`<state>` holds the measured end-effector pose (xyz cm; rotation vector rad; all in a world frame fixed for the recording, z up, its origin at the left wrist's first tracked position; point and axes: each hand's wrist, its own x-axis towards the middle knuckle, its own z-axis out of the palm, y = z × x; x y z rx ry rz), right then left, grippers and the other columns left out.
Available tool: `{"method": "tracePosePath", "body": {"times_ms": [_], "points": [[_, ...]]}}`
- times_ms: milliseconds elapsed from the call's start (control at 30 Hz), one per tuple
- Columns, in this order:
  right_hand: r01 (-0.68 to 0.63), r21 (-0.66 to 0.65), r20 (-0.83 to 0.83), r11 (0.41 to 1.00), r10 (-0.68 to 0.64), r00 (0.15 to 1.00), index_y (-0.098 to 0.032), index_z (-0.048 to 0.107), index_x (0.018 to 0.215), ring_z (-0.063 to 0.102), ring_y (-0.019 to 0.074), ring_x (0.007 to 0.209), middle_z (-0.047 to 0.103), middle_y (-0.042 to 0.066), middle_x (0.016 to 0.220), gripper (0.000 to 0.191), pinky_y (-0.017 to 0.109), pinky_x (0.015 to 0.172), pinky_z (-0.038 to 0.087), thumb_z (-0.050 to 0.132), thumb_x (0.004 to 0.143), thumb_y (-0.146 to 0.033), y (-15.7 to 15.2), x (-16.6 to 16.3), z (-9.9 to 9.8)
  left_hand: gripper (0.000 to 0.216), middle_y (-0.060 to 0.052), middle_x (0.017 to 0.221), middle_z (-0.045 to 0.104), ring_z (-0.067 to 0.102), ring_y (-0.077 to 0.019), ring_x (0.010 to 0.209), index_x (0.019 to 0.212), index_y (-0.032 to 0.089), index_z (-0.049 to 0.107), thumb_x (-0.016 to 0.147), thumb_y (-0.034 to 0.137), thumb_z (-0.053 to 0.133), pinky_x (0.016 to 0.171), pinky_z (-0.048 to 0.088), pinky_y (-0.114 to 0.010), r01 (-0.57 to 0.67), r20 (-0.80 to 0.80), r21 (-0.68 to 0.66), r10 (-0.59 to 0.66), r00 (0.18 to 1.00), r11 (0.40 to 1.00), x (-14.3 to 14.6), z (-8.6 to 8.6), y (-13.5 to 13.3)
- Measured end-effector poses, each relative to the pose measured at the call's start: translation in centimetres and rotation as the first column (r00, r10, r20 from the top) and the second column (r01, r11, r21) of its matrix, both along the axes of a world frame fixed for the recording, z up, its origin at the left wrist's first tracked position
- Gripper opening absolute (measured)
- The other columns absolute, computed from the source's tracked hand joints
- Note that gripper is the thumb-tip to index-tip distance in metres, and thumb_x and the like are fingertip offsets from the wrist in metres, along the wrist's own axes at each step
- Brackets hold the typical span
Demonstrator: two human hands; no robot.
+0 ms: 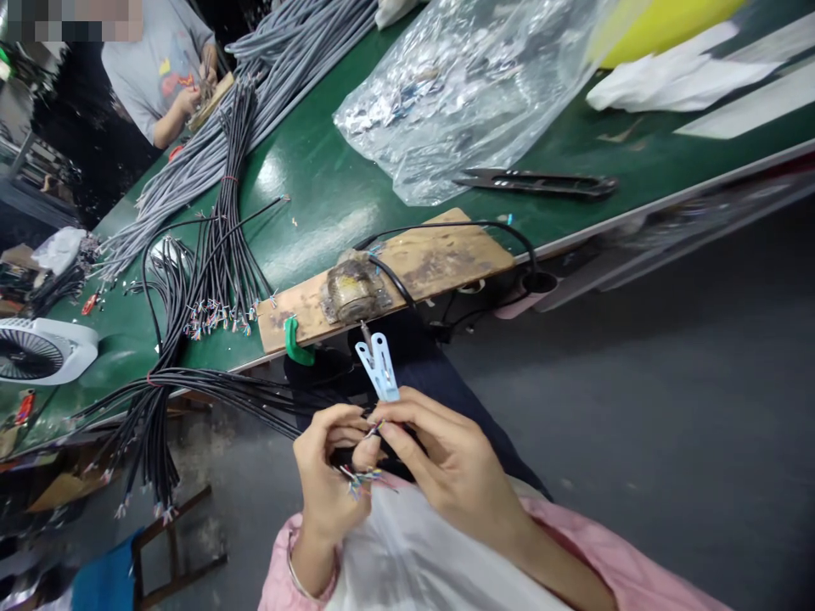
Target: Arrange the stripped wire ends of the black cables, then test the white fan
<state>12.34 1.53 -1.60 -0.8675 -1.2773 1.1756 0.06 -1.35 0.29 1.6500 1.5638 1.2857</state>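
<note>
Two hands working fine coloured wires (362, 480) between them.
The left hand (328, 467) is curling closed around the wires; the right hand (449, 454) is pinching strands between thumb and forefinger. Just beyond the fingertips a pale-blue clothespin (380, 369) is pointing toward them; a wooden board (439, 250) is lying along the green table's (299, 229) edge, with thread snips (541, 182) resting farther back.

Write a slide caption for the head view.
Left hand and right hand pinch coloured wires near a blue clip beside a green table.
</note>
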Motion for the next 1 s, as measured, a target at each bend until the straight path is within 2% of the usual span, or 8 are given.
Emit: {"method": "tracePosePath", "body": {"times_ms": [133,267,367,433,567,767,1000], "points": [[-0.038,0.048,0.126,0.998,0.031,0.991,-0.019,0.063,0.079,0.063,0.0147,0.066,0.064,0.005,0.074,0.025,0.024,0.061,0.052,0.046,0.096,-0.025,0.3,0.6,0.2,0.02,-0.003,0.078,0.069,0.061,-0.012,0.063,0.106,0.021,0.066,0.087,0.021,0.058,0.057,0.049,-0.02,0.16,-0.131,0.059,-0.151,0.98,0.985,-0.5,0.0,0.4],[-0.057,0.131,0.197,0.99,0.031,0.98,-0.02,0.06,0.08,0.061,0.014,0.067,0.063,0.004,0.073,0.024,0.022,0.06,0.052,0.043,0.096,-0.02,0.1,0.9,0.6,0.014,-0.001,0.071,0.067,0.056,-0.0115,0.06,0.098,0.021,0.067,0.087,0.025,0.06,0.055,0.044,-0.022,0.241,-0.127,0.119,-0.226,0.966,0.963,-0.7,-0.1,0.7],[-0.04,0.22,0.263,0.975,-0.02,0.965,-0.021,0.055,0.079,0.06,0.0152,0.068,0.061,0.003,0.072,0.023,0.025,0.062,0.052,0.04,0.095,-0.014,-0.1,1.1,1.0,0.009,0.001,0.063,0.061,0.053,-0.01,0.056,0.084,0.021,0.066,0.087,0.017,0.058,0.055,0.043,-0.021,0.236,-0.061,0.14,-0.23,0.971,0.962,-0.6,-0.6,0.6],[-0.025,0.257,0.302,0.966,-0.056,0.952,-0.021,0.054,0.08,0.059,0.0163,0.068,0.061,0.004,0.072,0.023,0.028,0.065,0.052,0.04,0.094,-0.011,-0.1,1.3,1.2,0.011,0.001,0.061,0.058,0.055,-0.0107,0.056,0.078,0.02,0.066,0.087,0.018,0.059,0.056,0.046,-0.022,0.227,-0.022,0.175,-0.227,0.974,0.958,-0.7,-1.1,0.3],[0.062,0.227,0.303,0.972,-0.131,0.944,-0.021,0.058,0.084,0.061,0.0165,0.069,0.063,0.004,0.074,0.019,0.027,0.065,0.052,0.044,0.092,-0.011,0.2,2.1,1.0,0.011,0.0,0.062,0.059,0.061,-0.013,0.06,0.075,0.021,0.066,0.084,0.027,0.065,0.058,0.051,-0.024,0.204,0.022,0.22,-0.214,0.977,0.954,-1.1,-1.6,-0.2],[-0.094,0.278,0.245,0.956,0.024,0.969,-0.022,0.062,0.099,0.064,0.0158,0.077,0.067,0.003,0.083,0.017,0.028,0.075,0.053,0.049,0.092,-0.014,0.3,2.3,0.8,0.011,0.001,0.064,0.057,0.059,-0.0102,0.058,0.078,0.021,0.067,0.087,0.021,0.062,0.055,0.049,-0.021,0.228,-0.011,0.203,-0.23,0.973,0.952,-1.2,-1.3,-0.2],[-0.029,0.404,0.395,0.914,-0.146,0.907,-0.021,0.056,0.087,0.058,0.0184,0.073,0.064,0.005,0.078,0.023,0.033,0.068,0.049,0.042,0.089,-0.002,-0.4,1.4,0.8,0.005,0.001,0.062,0.06,0.055,-0.011,0.052,0.077,0.022,0.066,0.082,0.02,0.066,0.051,0.045,-0.023,0.185,-0.034,0.138,-0.183,0.983,0.973,-0.7,-1.0,-0.3]]}}
